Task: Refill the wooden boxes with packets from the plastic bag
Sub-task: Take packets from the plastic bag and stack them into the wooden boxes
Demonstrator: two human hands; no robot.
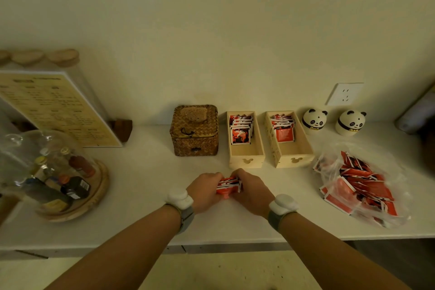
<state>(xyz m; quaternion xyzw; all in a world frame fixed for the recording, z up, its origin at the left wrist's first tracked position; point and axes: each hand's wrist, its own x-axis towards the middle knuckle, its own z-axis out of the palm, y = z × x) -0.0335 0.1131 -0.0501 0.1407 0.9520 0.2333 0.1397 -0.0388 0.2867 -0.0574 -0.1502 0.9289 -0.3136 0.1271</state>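
Observation:
Two open wooden boxes stand side by side at the back of the white counter, the left box (246, 160) and the right box (294, 159). Each holds red packets stacked in its far half, with the near half bare. A clear plastic bag (362, 186) full of red packets lies on the counter at the right. In front of the left box, my left hand (205, 192) and my right hand (253, 192) press together on a stack of red packets (228, 186), which rests on the counter between them.
A woven lidded basket (194, 130) sits left of the boxes. Two panda figurines (314, 121) stand behind the bag. A glass dome over small bottles on a wooden base (61, 179) and a standing menu card (56, 108) occupy the left. The counter's front edge (235, 242) lies below my wrists.

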